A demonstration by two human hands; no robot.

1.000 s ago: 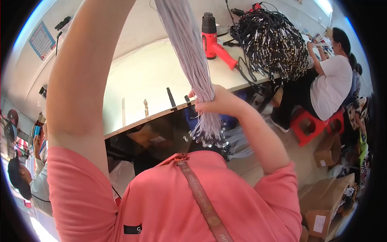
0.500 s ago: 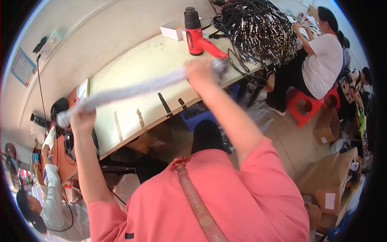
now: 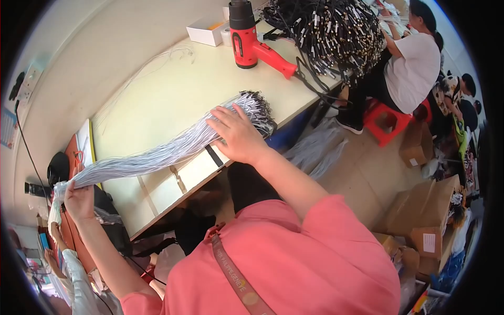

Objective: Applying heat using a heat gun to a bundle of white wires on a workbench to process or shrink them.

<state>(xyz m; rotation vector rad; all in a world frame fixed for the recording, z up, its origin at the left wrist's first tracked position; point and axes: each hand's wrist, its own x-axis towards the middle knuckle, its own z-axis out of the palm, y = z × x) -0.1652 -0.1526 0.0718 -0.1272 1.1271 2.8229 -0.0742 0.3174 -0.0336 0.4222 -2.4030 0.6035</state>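
Note:
A long bundle of thin white wires (image 3: 152, 157) lies slantwise across the pale tabletop (image 3: 163, 100). At its left end, where clear wrapping shows, my left hand (image 3: 80, 199) grips the bundle near the table's left side. My right hand (image 3: 239, 137) rests on top of the bundle near the other end, fingers stretched and somewhat spread, not wrapped around it. Beyond that hand, the wires finish in a cluster of dark tips (image 3: 257, 110). Beneath the bundle, a black strip (image 3: 214, 156) shows at the table's front edge.
A red heat gun (image 3: 245, 50) stands on the table, its cord trailing right. Behind are a small white box (image 3: 206, 32) and a heap of black cables (image 3: 336, 39). Right, a co-worker (image 3: 412, 68) sits on a red stool (image 3: 386, 123); another person's sleeve (image 3: 79, 278) is at lower left.
The bundle has come down from a blurred, raised position onto the tabletop. My right hand has gone from grasping its right end to lying flat on it; my left still holds the left end.

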